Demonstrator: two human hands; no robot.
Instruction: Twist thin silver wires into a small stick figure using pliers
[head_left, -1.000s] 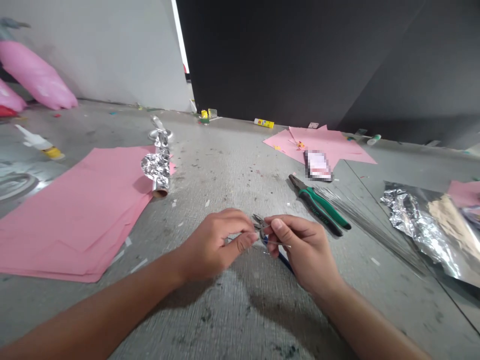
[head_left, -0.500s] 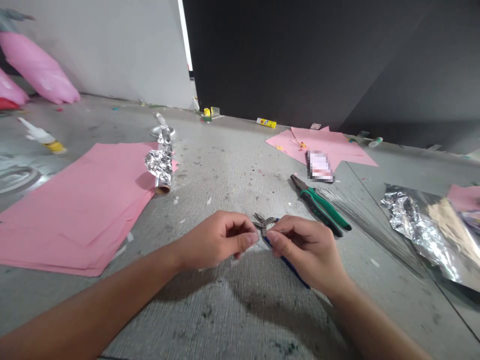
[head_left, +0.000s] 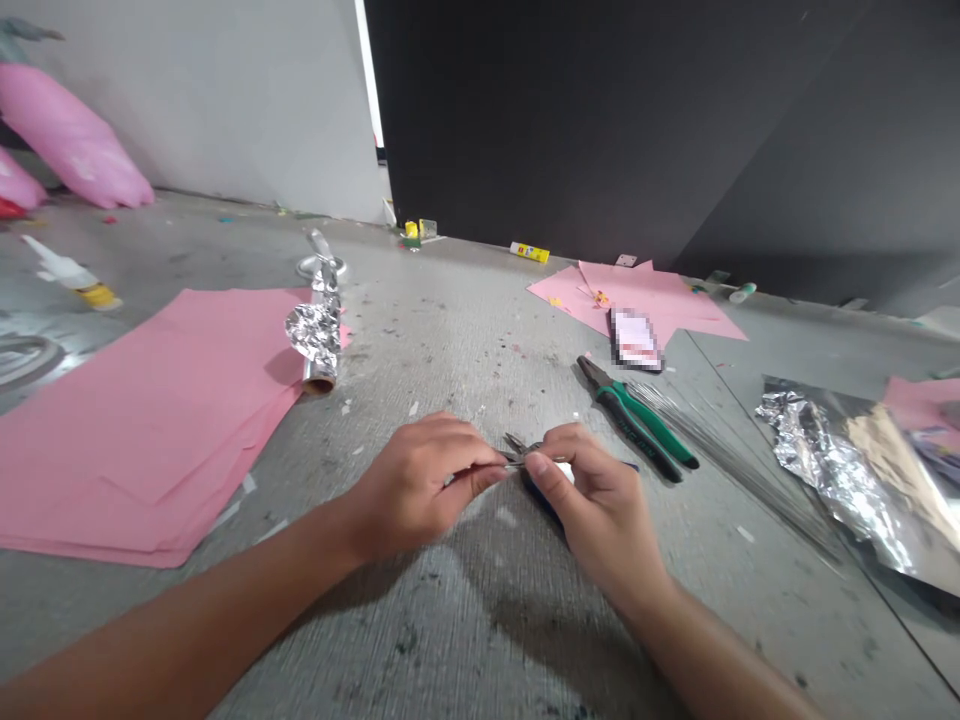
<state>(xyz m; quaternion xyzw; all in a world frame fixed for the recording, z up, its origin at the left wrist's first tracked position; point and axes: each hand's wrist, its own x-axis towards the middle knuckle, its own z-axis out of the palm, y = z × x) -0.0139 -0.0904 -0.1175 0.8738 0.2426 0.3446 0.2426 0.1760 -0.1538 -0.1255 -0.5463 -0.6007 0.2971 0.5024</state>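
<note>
My left hand and my right hand are close together, thumbs and fingertips pinched. A short, thin piece of wire spans the small gap between them, with its ends hidden by the fingers. Just behind the fingertips lie small pliers with blue handles, jaws spread on the table and partly covered by my right hand. Beyond that hand rest larger pliers with green and black handles, beside a bundle of thin wires.
Pink paper sheets are stacked at left, a foil roll by their edge. Further back are a glue bottle, a yellow glue stick, pink paper pieces and a blurred-out phone-like object. Crumpled foil lies right.
My right hand has moved left and its fingertips now meet those of my left hand more closely. My left hand has turned so its fingers lie flatter along the wire. The view shifted slightly.
</note>
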